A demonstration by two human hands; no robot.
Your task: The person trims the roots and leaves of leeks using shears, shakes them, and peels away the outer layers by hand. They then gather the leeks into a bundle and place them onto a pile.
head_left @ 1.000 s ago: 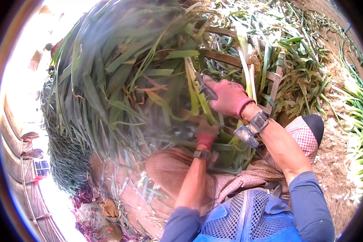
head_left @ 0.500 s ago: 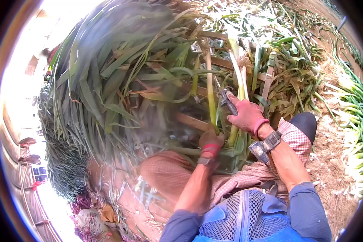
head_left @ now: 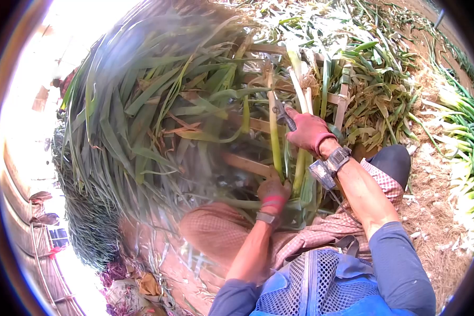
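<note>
My left hand point(head_left: 274, 190), in a dark glove with a red cuff, is closed around the green part of a leek point(head_left: 274, 131). The leek's pale root end points away from me. My right hand point(head_left: 308, 130), in a reddish glove, grips a dark-handled tool point(head_left: 288, 121) with a slim metal tip. That tip lies against or very close to the leek's upper stalk; contact is hard to judge. Beside it, more leek stalks point(head_left: 299, 171) run under or past my right hand across a wooden slatted frame point(head_left: 255, 164).
A big heap of leeks point(head_left: 137, 105) rises at the left. Stripped leaves point(head_left: 374, 100) and roots pile up behind the frame. A row of cleaned stalks point(head_left: 461, 152) lies on the ground at far right. My bent knee point(head_left: 210, 226) is close to the left hand.
My right hand and the tool have shifted slightly left, bringing the tip up to the leek's stalk. The left hand keeps its hold and is less blurred.
</note>
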